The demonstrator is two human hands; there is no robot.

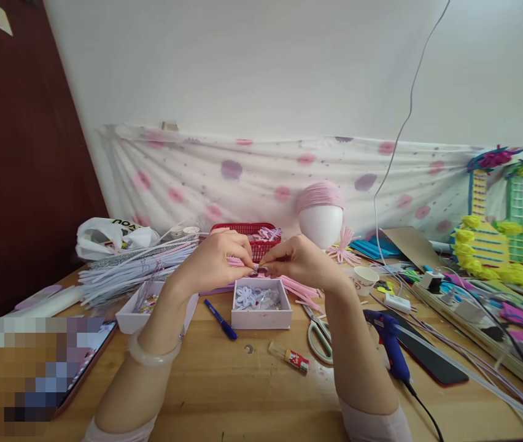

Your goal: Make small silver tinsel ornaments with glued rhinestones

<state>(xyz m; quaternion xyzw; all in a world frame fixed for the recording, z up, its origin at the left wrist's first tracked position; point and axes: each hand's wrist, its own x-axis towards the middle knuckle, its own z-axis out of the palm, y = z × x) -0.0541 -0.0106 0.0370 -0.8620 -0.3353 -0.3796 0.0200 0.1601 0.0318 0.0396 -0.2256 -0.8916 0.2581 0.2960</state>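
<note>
My left hand (218, 258) and my right hand (299, 259) meet at the fingertips above a small white box (261, 319). Between the fingertips they pinch a tiny piece (259, 269); it is too small to tell what it is. The box holds several small white flower-shaped pieces (248, 298). A pale bangle (153, 355) sits on my left wrist. Pink pipe cleaners (301, 288) lie just behind the box, under my right hand.
On the wooden table: a blue pen (221, 320), scissors (320, 337), a small glue tube (289, 357), a blue glue gun (389, 344), a black phone (427, 356), a red basket (247, 236), a white foam head with pink yarn (320, 218), silver pipe cleaners (132, 270), a power strip (468, 313).
</note>
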